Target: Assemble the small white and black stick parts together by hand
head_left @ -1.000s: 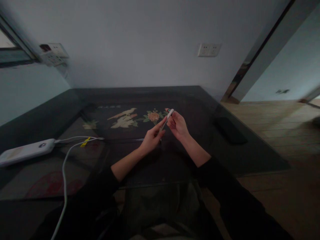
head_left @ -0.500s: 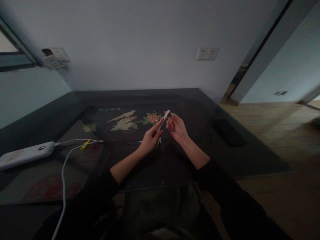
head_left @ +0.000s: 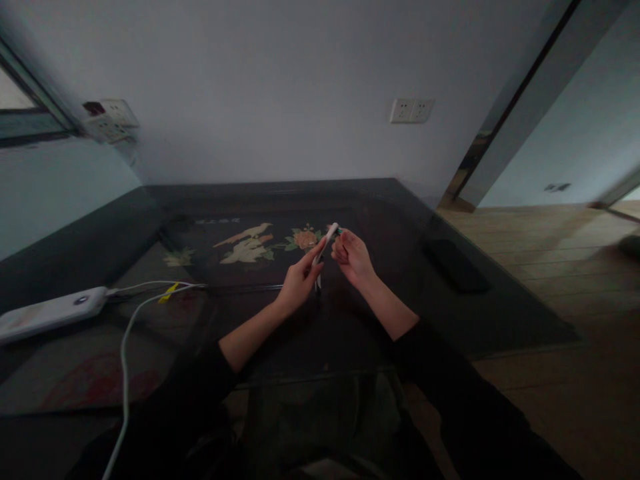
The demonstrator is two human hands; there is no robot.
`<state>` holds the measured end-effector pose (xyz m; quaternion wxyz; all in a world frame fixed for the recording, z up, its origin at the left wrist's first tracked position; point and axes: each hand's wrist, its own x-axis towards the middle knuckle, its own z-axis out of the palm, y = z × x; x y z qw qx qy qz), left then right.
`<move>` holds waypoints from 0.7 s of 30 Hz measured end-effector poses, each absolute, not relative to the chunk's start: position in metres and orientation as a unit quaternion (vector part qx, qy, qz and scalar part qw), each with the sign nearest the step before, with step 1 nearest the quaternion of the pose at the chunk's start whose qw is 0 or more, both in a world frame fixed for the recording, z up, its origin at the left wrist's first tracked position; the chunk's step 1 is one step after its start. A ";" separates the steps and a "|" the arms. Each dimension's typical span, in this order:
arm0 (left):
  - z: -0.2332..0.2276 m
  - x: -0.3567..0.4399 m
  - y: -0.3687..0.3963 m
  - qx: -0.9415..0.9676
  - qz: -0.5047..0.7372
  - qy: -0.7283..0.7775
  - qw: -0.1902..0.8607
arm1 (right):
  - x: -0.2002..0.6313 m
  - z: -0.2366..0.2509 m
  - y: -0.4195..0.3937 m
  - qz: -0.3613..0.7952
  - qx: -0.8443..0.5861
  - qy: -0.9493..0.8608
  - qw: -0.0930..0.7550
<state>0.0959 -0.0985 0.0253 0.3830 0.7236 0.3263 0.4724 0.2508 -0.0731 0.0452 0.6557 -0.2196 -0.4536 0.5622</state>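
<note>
**Two hands on a white pen above the dark bench**

The left hand [head_left: 299, 280] holds a white pen [head_left: 325, 245] pinched between thumb and fingers, gripping its lower half. The pen stands tilted, its upper end leaning toward the far right corner of the bench [head_left: 350, 333], its lower tip pointing down just past the left hand's thumb side. The right hand [head_left: 351, 256] is curled narrow just beside the pen's upper end, its fingertips closed on something small and dark at that end; whether this is a cap or part of the pen cannot be told in the dim light. Both hands hover over the middle of the bench, above a painted panel of birds and flowers [head_left: 260, 241] under the glass top.

Near the left edge of the bench lies a white power bank [head_left: 47, 312], with a white cable [head_left: 125, 347] running from it toward the near edge. A dark flat object [head_left: 456, 265] lies close to the right edge, well apart from the hands. On the wall behind sits a double socket [head_left: 411, 110].
</note>
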 end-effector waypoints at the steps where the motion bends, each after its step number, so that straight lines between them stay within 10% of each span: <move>1: 0.026 0.096 -0.100 0.726 0.470 0.324 0.383 | 0.251 0.045 -0.073 0.563 -0.222 -0.453 0.655; 21: 0.028 0.094 -0.096 0.702 0.478 0.316 0.422 | 0.250 0.044 -0.073 0.567 -0.190 -0.453 0.661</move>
